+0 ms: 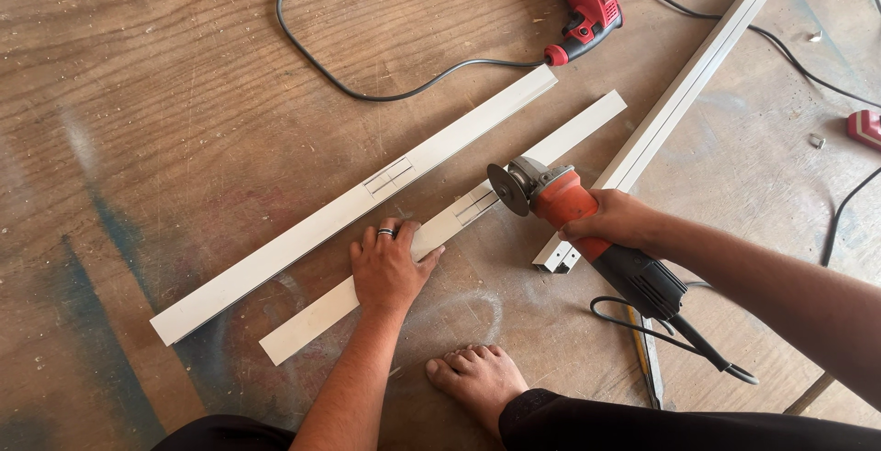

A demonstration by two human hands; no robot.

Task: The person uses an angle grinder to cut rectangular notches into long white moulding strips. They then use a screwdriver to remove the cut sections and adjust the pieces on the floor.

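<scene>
My left hand (390,267), with a ring on one finger, presses flat on a short white profile strip (312,318) lying diagonally on the wooden board. My right hand (617,219) grips an orange and black angle grinder (633,272). Its disc (507,189) sits at the strip's pencil-marked section (475,204), just right of my left hand. A longer white strip (303,235) with similar marks lies parallel on the far side.
A red power drill (585,3) with a black cord lies at the top. A long white channel profile (684,93) runs diagonally on the right. My bare foot (477,378) rests on the board. A red object (865,126) and cables are at the right edge.
</scene>
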